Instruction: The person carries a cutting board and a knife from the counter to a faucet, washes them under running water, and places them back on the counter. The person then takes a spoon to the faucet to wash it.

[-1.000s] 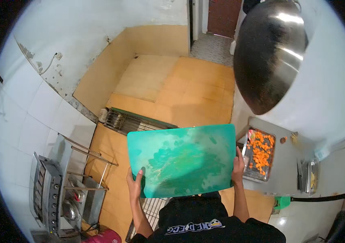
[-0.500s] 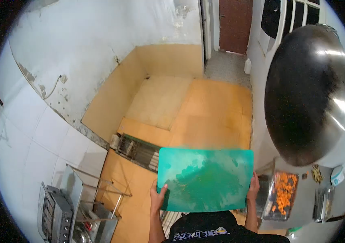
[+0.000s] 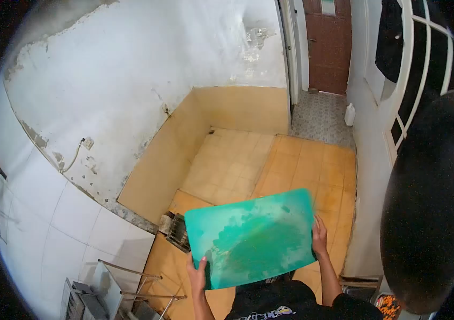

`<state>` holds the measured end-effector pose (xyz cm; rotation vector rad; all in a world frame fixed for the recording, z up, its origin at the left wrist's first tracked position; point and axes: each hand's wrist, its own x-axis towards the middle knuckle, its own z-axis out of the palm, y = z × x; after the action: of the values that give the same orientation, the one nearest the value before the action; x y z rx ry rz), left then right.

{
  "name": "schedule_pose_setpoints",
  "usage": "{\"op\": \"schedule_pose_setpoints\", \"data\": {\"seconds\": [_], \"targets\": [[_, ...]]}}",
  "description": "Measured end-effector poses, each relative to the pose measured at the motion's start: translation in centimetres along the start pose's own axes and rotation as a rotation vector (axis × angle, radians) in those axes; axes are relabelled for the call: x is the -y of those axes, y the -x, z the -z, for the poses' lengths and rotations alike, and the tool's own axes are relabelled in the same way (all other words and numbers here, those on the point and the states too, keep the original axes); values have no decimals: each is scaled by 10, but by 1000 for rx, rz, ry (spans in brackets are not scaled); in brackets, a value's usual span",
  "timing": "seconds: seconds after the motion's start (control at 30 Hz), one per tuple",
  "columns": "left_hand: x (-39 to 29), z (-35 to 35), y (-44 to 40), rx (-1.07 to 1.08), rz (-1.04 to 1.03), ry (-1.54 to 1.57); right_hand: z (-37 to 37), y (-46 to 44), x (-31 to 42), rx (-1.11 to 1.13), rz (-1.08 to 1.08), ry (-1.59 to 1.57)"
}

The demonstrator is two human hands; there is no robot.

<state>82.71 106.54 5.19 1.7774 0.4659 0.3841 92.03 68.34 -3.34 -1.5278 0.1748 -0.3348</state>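
A large green board (image 3: 259, 242) with pale, wet-looking patches is held out in front of my body, its right side a little higher than its left. My left hand (image 3: 197, 271) grips its lower left edge, the thumb lying on the top face. At the right edge, my right hand (image 3: 319, 234) holds the board with the fingers along its side. The fingers under the board are hidden.
A big dark wok (image 3: 432, 208) hangs at the right. Orange pieces (image 3: 388, 308) show in a tray at the bottom right. At the lower left are a metal rack (image 3: 107, 285) and a stove (image 3: 80, 301). A floor grate (image 3: 178, 233) lies beyond the board; a brown door (image 3: 328, 50) stands further back.
The view has swung up and left, so the counter and stove slide toward the bottom edge. The board stays in both hands and is now tilted, right side higher.
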Motion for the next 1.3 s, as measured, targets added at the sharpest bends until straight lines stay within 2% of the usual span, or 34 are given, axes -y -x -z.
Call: {"op": "schedule_pose_setpoints", "data": {"seconds": [0.03, 0.1, 0.17, 0.2, 0.3, 0.37, 0.43, 0.5, 0.57, 0.63, 0.67, 0.7, 0.77, 0.8, 0.83, 0.87, 0.9, 0.97, 1.03, 1.1, 1.17, 1.2, 1.23, 1.3], "targets": [[6, -1, -8, 0, 7, 12, -9, -15, -3, 28, 8, 81], [23, -5, -28, -155, 49, 59, -29, -45, -16, 58, 31, 169], [14, -12, -53, -151, 68, 101, -53, -72, -36, 104, 55, 217], [25, -12, -71, -167, 90, 124, -69, -83, -18, 135, 14, 212], [62, -20, -149, -200, 82, 214, -121, -129, -46, 78, 8, 249], [73, -23, -204, -142, 134, 229, -154, -168, -65, 100, -31, 233], [78, -23, -263, -98, 165, 178, -200, -195, -42, 101, -135, 104], [93, -35, -349, -64, 169, -47, -240, -233, -67, 45, -103, 120], [76, -44, -418, -19, 195, 26, -271, -287, -78, 6, -73, 155], [37, -45, -474, 19, 122, -35, -308, -324, -87, -24, 22, 259], [37, -42, -504, 82, 79, 2, -340, -330, -29, -18, -143, 248], [44, -44, -534, 150, 41, 40, -362, -350, -26, 2, -158, 254], [55, -42, -591, 274, 142, 148, -391, -380, -39, -87, -2, 189], [56, -40, -616, 269, 167, 136, -403, -400, -57, -103, 96, 200], [57, -39, -642, 341, 79, 129, -410, -407, -76, -96, 72, 204], [60, -37, -666, 412, -15, 123, -429, -415, -57, -85, -22, 146], [64, -34, -686, 409, -6, 112, -449, -426, -47, -74, -110, 84], [70, -34, -731, 498, -19, 199, -472, -451, -78, -85, -67, 154], [142, -32, -798, 488, -15, 230, -504, -480, -91, -99, -207, 160], [184, -33, -836, 479, 13, 265, -538, -516, -116, -54, -217, 140], [201, -57, -857, 191, 387, 1056, -572, -560, -149, 14, -224, 276], [162, -67, -874, 305, 493, 1212, -594, -587, -168, 11, -151, 213], [159, -72, -886, 282, 505, 1209, -609, -613, -174, 26, -168, 220], [150, -70, -920, 178, 582, 861, -667, -680, -164, 282, -356, 386]]}}
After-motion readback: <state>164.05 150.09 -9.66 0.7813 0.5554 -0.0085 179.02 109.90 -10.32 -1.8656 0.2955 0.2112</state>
